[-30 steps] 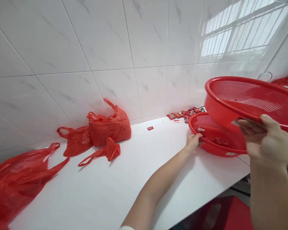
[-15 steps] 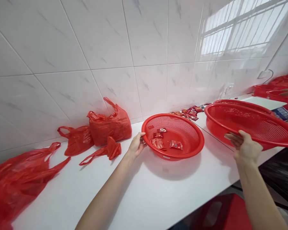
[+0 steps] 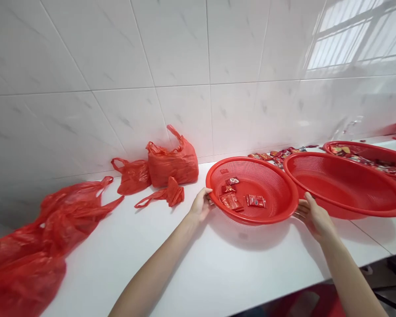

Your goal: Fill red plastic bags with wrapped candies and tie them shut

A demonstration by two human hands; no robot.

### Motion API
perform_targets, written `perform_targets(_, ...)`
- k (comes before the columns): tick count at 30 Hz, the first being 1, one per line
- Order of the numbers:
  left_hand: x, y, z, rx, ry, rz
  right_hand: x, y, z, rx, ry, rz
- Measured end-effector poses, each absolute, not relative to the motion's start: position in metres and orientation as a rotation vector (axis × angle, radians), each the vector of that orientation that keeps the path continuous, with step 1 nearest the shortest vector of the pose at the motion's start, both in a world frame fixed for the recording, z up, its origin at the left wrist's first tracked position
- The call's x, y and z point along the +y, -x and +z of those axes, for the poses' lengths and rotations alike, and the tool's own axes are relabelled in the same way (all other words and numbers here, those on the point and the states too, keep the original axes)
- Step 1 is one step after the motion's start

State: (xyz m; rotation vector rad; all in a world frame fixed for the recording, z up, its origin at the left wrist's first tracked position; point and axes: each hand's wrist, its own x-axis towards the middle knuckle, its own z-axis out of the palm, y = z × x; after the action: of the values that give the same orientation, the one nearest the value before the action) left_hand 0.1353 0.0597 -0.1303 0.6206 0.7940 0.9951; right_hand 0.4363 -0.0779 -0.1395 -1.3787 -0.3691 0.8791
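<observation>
A round red plastic mesh basket [image 3: 254, 220] stands before me on the white table, with several small red wrapped packets [image 3: 255, 201] lying in it. My left hand [image 3: 202, 205] grips its left rim, thumb on top and fingers under the edge. At the basket's right side is my right hand [image 3: 315, 216], thumb apart and fingers reaching under the rim; whether they touch it I cannot tell. Just beyond that hand sits a second red basket [image 3: 346, 182], close against the first one.
Red plastic bags [image 3: 173, 165] stand by the tiled wall, and more bags [image 3: 62, 224] lie at the left. Loose packets [image 3: 284, 154] are scattered behind the baskets. A third basket [image 3: 376, 154] at the far right holds many packets. The table's front edge runs below my right arm.
My right hand has let go of the second basket, which now sits lower and level on the table, and has moved to the first basket's right side. My view has turned left.
</observation>
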Motion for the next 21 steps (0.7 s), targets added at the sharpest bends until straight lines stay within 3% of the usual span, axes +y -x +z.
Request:
perform_targets(10,0.06,-0.132,-0.135,0.905,-1.089,0.885,-0.072,-0.422,-0.125,-0.374,1.447,0.625)
perform_targets(17,0.11,-0.052,-0.107,1.32,-1.558,1.233,-0.053,-0.416,-0.133,-0.264,1.374,0.548)
perform_targets(21,0.129,-0.008,-0.099,1.508,-1.739,1.221,-0.045,-0.415,-0.136,-0.244,1.364,0.52)
